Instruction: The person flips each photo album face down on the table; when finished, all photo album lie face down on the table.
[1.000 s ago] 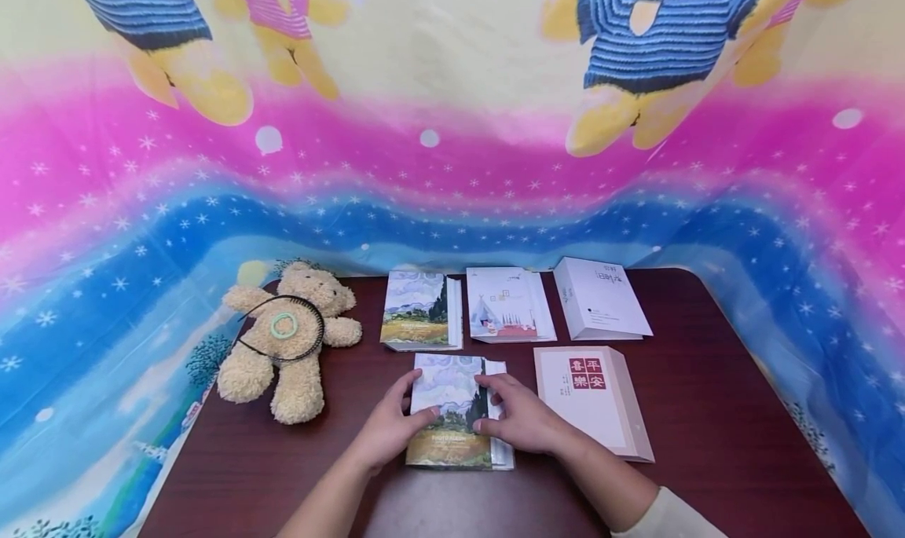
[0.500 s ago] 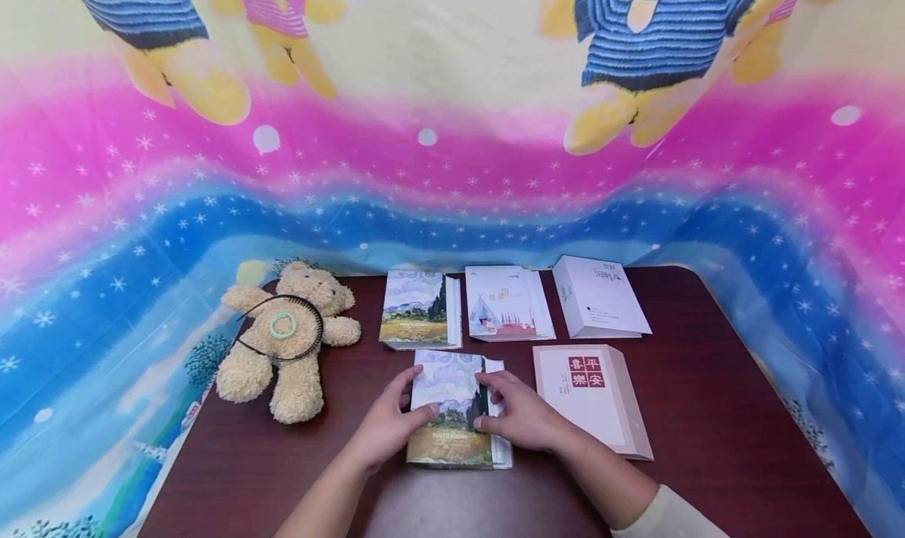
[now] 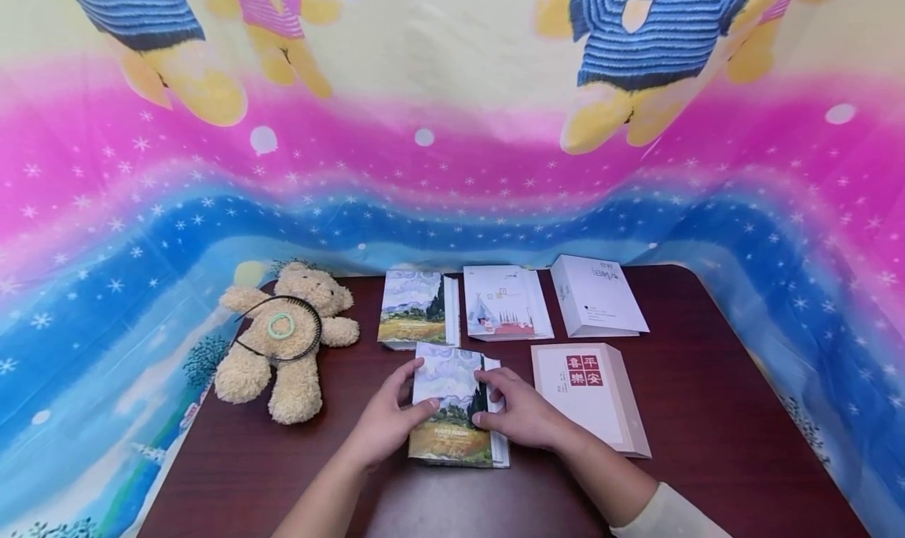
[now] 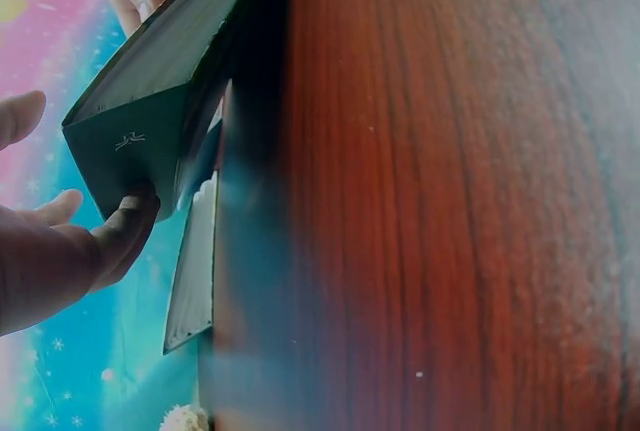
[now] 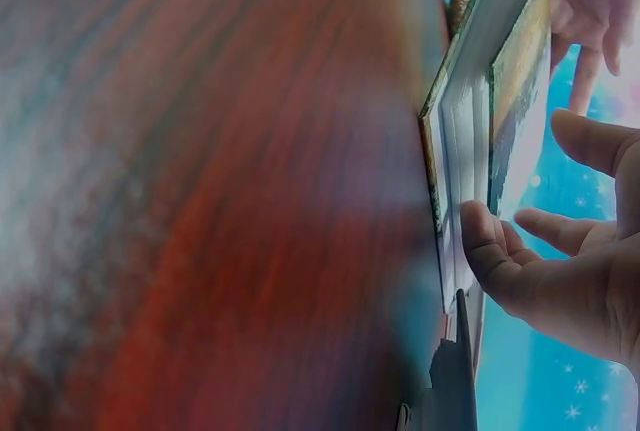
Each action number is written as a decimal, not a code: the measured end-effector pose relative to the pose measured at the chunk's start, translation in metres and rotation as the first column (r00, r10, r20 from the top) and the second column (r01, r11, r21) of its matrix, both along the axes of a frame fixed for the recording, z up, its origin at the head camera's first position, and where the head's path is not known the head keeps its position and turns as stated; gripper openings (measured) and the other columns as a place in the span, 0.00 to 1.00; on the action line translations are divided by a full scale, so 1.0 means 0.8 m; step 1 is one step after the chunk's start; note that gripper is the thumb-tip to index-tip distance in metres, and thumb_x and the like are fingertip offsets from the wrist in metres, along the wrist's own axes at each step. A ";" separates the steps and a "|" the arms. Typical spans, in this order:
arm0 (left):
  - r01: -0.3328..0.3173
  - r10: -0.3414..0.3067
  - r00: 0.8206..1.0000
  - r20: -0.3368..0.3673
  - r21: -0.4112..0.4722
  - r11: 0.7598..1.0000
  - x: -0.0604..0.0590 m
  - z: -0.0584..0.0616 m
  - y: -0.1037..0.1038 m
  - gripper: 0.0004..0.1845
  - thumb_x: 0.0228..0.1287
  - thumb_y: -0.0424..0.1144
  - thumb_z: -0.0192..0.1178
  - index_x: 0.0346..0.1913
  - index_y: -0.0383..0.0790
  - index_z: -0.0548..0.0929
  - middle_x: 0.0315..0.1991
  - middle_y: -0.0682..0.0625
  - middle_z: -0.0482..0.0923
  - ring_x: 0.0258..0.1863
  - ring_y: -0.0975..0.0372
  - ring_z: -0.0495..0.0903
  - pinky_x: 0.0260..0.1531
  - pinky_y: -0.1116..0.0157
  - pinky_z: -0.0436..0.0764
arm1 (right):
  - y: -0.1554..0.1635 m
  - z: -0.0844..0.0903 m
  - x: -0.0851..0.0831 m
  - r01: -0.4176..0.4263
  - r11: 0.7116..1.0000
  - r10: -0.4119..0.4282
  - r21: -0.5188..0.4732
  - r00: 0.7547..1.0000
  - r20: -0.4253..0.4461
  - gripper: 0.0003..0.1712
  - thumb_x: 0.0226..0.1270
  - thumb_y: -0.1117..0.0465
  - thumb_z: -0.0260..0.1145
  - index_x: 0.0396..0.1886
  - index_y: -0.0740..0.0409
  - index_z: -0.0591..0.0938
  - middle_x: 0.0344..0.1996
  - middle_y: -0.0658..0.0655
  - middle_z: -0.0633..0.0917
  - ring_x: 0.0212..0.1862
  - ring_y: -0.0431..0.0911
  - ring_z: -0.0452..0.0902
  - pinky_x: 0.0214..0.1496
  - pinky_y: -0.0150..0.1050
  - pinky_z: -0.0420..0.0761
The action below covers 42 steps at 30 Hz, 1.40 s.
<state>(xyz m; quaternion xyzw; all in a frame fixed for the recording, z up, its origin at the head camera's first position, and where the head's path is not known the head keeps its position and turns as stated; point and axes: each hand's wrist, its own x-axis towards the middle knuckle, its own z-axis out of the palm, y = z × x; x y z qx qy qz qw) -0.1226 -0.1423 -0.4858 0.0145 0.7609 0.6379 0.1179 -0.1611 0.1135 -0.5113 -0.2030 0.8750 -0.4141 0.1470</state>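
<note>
Holding: left hand (image 3: 390,422) and right hand (image 3: 519,415) grip the photo album (image 3: 452,408) by its two long sides, fingers curled over the cover.
Place: near the front edge of the table (image 3: 707,412), about midway along it, just left of a white book (image 3: 592,395).
Cover: the right wrist view shows it lifted off the page block.
Handling: likely stiff, moderately heavy, with a glossy, slippery cover; best held at spine and fore-edge together.
Nearby: teddy bear (image 3: 286,340) towards the left edge.
</note>
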 end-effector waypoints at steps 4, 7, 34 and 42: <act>0.000 0.000 1.000 -0.013 -0.004 1.000 0.001 0.005 0.000 0.41 0.68 0.38 0.70 0.79 0.40 0.62 0.69 0.31 0.72 0.61 0.44 0.79 0.55 0.51 0.82 | -0.001 0.001 0.000 -0.001 1.000 0.001 -0.008 1.000 -0.003 0.40 0.64 0.51 0.76 0.73 0.59 0.75 0.56 0.57 0.77 0.49 0.48 0.75 0.46 0.40 0.76; 0.001 -0.001 1.000 -0.024 0.001 1.000 0.002 0.010 0.000 0.41 0.68 0.39 0.70 0.79 0.41 0.63 0.69 0.31 0.71 0.64 0.42 0.76 0.56 0.50 0.82 | -0.002 0.002 0.000 -0.002 1.000 0.002 -0.010 1.000 -0.002 0.40 0.64 0.50 0.76 0.73 0.58 0.75 0.57 0.58 0.77 0.49 0.47 0.74 0.45 0.40 0.76; -0.018 0.008 0.993 -0.120 -0.083 0.996 0.010 0.042 0.009 0.38 0.68 0.41 0.71 0.78 0.50 0.68 0.70 0.41 0.69 0.61 0.44 0.79 0.60 0.47 0.80 | -0.013 -0.001 0.001 0.017 0.988 -0.004 -0.154 0.997 0.079 0.43 0.62 0.53 0.78 0.75 0.57 0.73 0.63 0.61 0.73 0.55 0.53 0.75 0.47 0.34 0.84; -0.017 -0.011 0.985 -0.174 -0.155 0.988 0.011 0.047 0.010 0.39 0.64 0.40 0.73 0.76 0.52 0.70 0.70 0.45 0.69 0.65 0.46 0.72 0.48 0.59 0.84 | -0.013 -0.001 0.003 0.001 0.977 0.026 -0.213 0.992 0.126 0.43 0.63 0.54 0.77 0.76 0.57 0.71 0.67 0.62 0.72 0.59 0.57 0.77 0.51 0.35 0.85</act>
